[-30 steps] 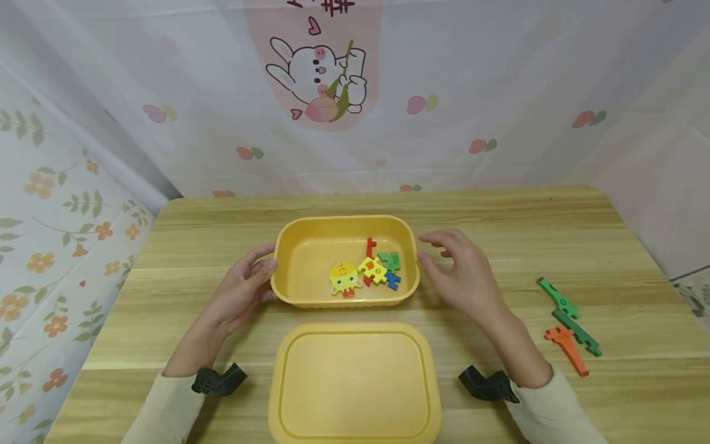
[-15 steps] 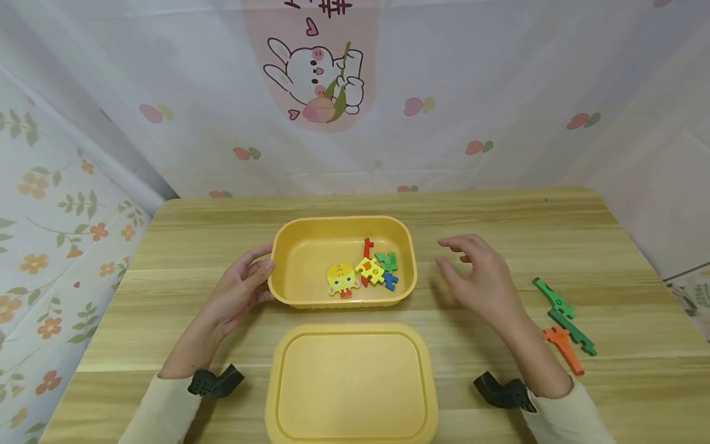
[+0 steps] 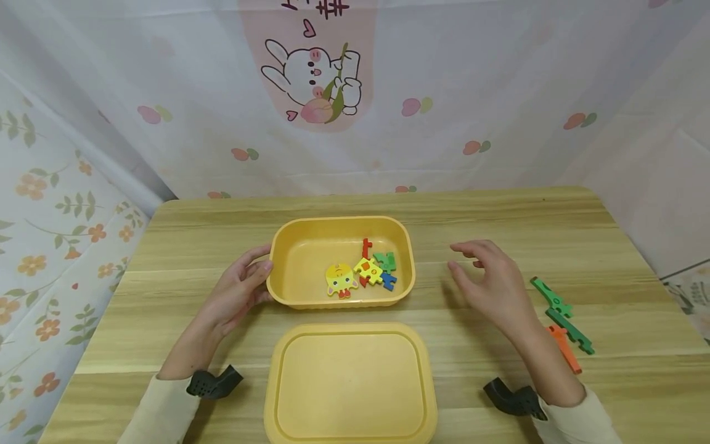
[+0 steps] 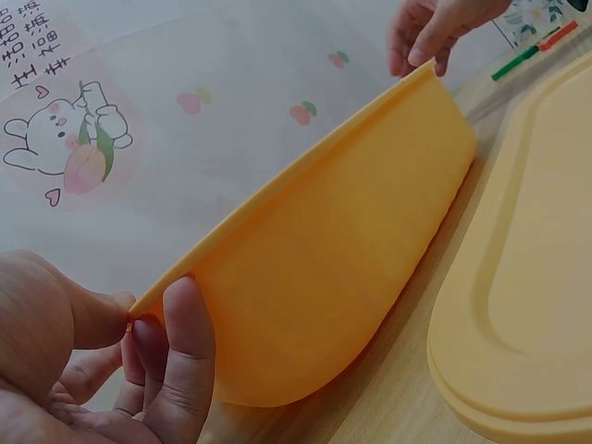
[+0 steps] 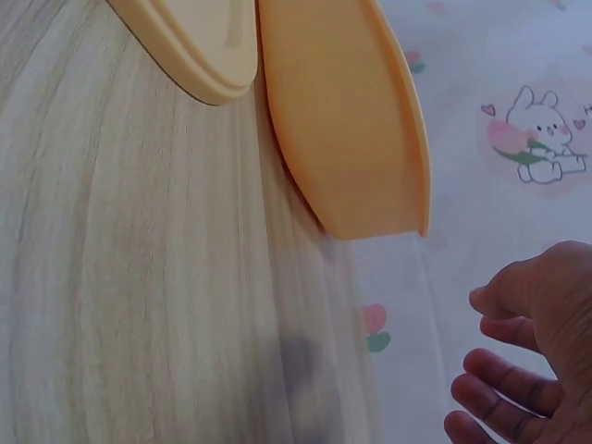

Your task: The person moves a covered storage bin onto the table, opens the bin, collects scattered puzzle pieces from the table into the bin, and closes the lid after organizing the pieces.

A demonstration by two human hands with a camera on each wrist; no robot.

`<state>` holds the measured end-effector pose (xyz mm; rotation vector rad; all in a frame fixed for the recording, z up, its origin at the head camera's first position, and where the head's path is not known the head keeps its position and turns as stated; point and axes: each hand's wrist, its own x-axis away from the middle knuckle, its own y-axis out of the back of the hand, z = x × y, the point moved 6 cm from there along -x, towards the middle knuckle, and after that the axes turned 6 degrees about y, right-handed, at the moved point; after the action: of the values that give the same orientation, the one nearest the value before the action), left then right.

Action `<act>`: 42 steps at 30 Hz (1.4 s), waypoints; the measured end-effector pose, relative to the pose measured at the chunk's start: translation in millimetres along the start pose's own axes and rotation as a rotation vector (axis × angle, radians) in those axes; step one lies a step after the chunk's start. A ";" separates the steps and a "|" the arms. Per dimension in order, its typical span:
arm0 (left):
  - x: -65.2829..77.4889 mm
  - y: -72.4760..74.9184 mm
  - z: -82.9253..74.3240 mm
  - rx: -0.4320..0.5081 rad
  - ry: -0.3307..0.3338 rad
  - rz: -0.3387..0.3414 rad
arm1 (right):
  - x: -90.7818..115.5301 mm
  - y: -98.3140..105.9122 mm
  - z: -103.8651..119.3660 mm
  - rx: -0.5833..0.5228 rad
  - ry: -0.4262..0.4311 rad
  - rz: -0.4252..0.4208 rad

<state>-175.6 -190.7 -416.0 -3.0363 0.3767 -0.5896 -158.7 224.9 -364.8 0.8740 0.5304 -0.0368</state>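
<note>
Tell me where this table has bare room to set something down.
Bare patches on the table: the right rear, behind the three loose pieces; the gap between the yellow container and the right grip; the left side, outward of the left grip. Crowded: the thin strip between container and lid, and the container's right half, where puzzle pieces cluster.

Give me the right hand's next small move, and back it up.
Probably reach the right hand toward the light green piece: that hand holds nothing, the piece lies on the table outside the yellow box, other pieces are inside, and the left hand grips the box.
</note>
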 end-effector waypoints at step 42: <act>-2.1 0.4 2.7 0.011 -0.006 -0.004 | 58.3 46.3 -57.2 0.130 -0.223 -0.004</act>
<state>-176.6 -190.6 -419.4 -3.0282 0.3656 -0.5804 -121.2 307.8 -387.9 0.9819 0.3240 -0.1723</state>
